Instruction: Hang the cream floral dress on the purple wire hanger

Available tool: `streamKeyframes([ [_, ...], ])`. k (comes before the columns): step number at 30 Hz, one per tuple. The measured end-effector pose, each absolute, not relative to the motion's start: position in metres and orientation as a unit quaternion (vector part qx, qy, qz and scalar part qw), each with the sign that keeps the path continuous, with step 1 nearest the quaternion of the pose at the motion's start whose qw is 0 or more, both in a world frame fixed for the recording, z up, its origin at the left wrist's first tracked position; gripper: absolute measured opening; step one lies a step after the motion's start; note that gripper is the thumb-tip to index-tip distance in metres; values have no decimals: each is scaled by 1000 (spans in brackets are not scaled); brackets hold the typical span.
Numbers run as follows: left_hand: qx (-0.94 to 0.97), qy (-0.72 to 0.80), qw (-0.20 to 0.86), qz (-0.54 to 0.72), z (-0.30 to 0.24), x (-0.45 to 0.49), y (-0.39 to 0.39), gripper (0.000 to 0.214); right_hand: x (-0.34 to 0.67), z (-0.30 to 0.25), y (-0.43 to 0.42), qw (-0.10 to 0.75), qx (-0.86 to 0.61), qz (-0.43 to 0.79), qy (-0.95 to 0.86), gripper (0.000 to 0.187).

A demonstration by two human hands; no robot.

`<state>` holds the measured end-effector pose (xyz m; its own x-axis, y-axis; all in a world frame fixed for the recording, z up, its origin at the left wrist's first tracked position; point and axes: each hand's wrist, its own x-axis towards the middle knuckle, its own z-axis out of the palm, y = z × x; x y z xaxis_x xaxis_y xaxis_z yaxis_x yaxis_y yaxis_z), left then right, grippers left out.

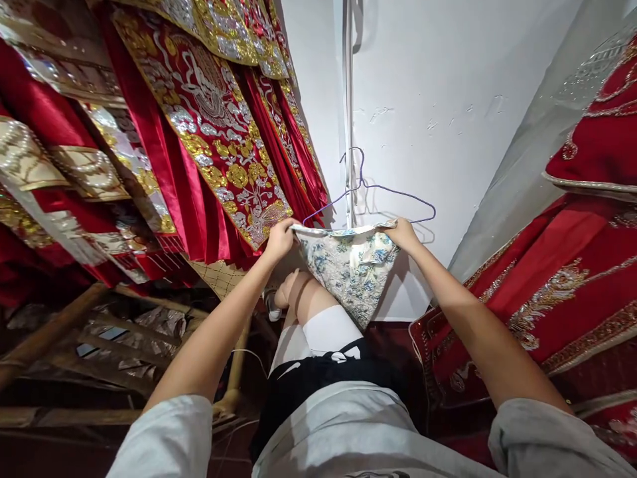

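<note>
A pale floral cloth [351,265] with blue flowers hangs folded over the bar of a purple wire hanger [378,189]. My left hand [280,239] is closed on the cloth's left top edge. Gripping its right top edge by the hanger's bar is my right hand [402,234], also closed. The cloth tapers down to a point above my raised knee [304,292]. The hanger's hook sits against a white pipe [348,113] on the wall.
Red garments with gold and silver embroidery [213,126] hang at the left. More red embroidered fabric [562,292] lies at the right. A bamboo chair frame [64,325] stands low left. A white wall [438,99] is ahead.
</note>
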<state>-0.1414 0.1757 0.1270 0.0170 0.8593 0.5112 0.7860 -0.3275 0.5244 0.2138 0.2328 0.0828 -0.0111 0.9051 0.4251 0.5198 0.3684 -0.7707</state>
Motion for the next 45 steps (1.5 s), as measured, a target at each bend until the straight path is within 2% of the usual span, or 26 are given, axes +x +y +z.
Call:
streamKeyframes([
  [2, 681, 536, 41, 497, 141, -128, 189, 38, 215, 86, 225, 477, -523, 205, -676, 16],
  [4, 661, 526, 37, 534, 155, -118, 201, 36, 214, 89, 216, 478, -517, 210, -678, 18],
  [11, 698, 579, 107, 407, 166, -121, 210, 20, 217, 93, 194, 478, -541, 174, -669, 29],
  [18, 788, 443, 47, 424, 161, -100, 223, 22, 194, 90, 172, 490, -502, 221, -677, 25],
  [23, 756, 472, 147, 428, 139, -122, 238, 15, 205, 100, 161, 494, -537, 147, -668, 22],
  [26, 715, 472, 196, 477, 134, -131, 239, 17, 203, 101, 159, 488, -537, 151, -671, 23],
  [29, 740, 397, 161, 519, 147, -110, 236, 18, 189, 95, 157, 483, -514, 173, -688, 20],
  [33, 806, 369, 122, 446, 171, -71, 221, 17, 178, 89, 148, 493, -457, 201, -713, 13],
  [35, 813, 389, 105, 422, 175, -64, 213, 23, 181, 88, 140, 544, -423, 202, -696, 29],
  [38, 807, 401, 78, 425, 175, -68, 207, 34, 201, 94, 132, 658, -412, 148, -612, 67],
  [40, 811, 401, 59, 422, 174, -72, 208, 32, 223, 104, 132, 695, -439, 108, -559, 74],
  [42, 820, 398, 40, 410, 175, -75, 213, 28, 248, 119, 138, 669, -476, 132, -555, 59],
  [44, 821, 403, 17, 404, 176, -78, 219, 26, 271, 135, 146, 591, -495, 231, -593, 40],
  [45, 814, 412, 4, 411, 176, -79, 222, 23, 278, 142, 150, 551, -489, 288, -612, 38],
])
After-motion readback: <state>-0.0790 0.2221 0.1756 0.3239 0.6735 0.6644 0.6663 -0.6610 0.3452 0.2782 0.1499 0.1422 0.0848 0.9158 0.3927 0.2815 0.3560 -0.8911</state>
